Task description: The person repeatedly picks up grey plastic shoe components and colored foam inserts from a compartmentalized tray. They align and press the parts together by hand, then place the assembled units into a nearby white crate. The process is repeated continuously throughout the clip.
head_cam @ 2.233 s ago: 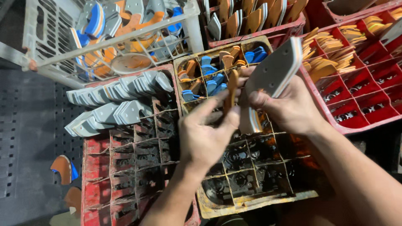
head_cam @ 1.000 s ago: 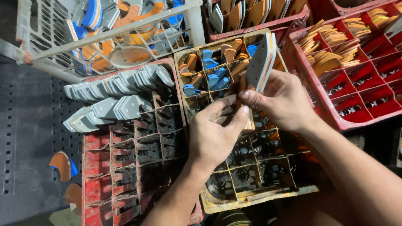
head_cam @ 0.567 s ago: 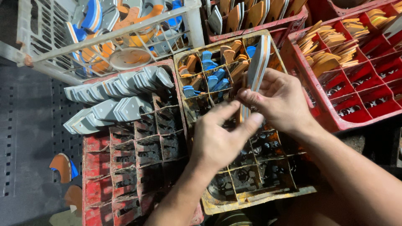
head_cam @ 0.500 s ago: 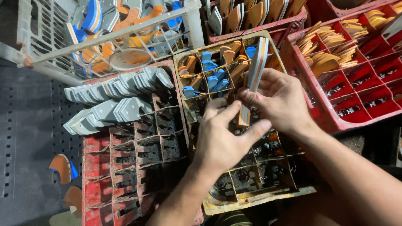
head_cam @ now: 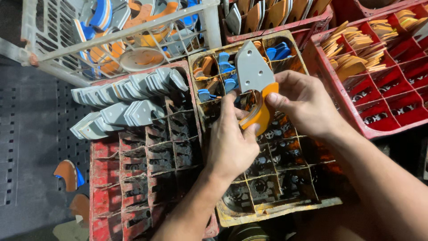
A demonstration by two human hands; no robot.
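Grey perforated flooring (head_cam: 26,134) occupies the far left, with an orange-and-blue curved piece (head_cam: 67,175) lying on it. Next comes a white lattice crate (head_cam: 120,35) holding orange, blue and grey parts, and below it a red divided crate (head_cam: 133,169) with rows of grey pointed plates (head_cam: 129,96) stacked on edge.

At centre, a yellow divided crate (head_cam: 267,196) carries blue and orange parts in its upper cells and dark metal parts lower down. Above this crate, the left hand (head_cam: 232,143) is closed on the lower edge of an orange curved piece (head_cam: 261,111). A grey plate (head_cam: 252,71) with holes sits against that piece. The right hand (head_cam: 307,102) grips the assembly from the right side, thumb on the orange piece.

At far right, a red crate (head_cam: 379,67) holds tan slips in compartments.
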